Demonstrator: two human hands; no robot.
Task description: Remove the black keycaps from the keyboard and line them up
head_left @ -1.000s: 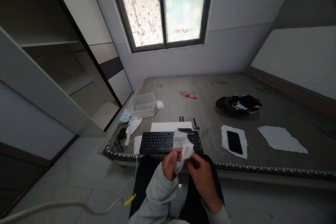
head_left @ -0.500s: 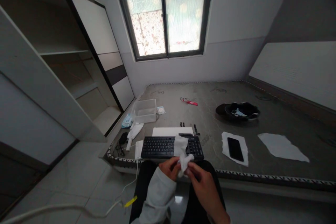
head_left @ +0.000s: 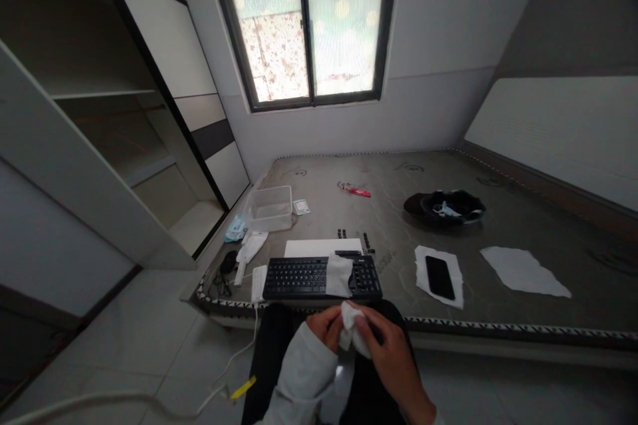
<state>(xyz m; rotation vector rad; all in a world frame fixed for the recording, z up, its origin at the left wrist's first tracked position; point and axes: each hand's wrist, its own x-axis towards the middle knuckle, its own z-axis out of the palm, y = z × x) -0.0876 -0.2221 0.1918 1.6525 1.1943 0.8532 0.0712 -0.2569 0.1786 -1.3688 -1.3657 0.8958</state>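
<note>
Over my lap, my left hand and my right hand pinch a crumpled white wipe between them. Whether anything is wrapped inside it is hidden. Just beyond the hands lies a black keyboard at the bed's front edge. A second white wipe is draped over its right part. Small loose black keycaps lie in short rows behind the keyboard, beside a white sheet or box on which a dark thin strip rests.
On the bare mattress stand a clear plastic box and a black cap. A phone lies on a white cloth, with another white cloth to its right. A white power strip and its cable sit at the left.
Both hands have drawn slightly back toward my lap with the crumpled wipe, away from the keyboard. The wipe is bunched differently between the fingers. The view has shifted a little.
</note>
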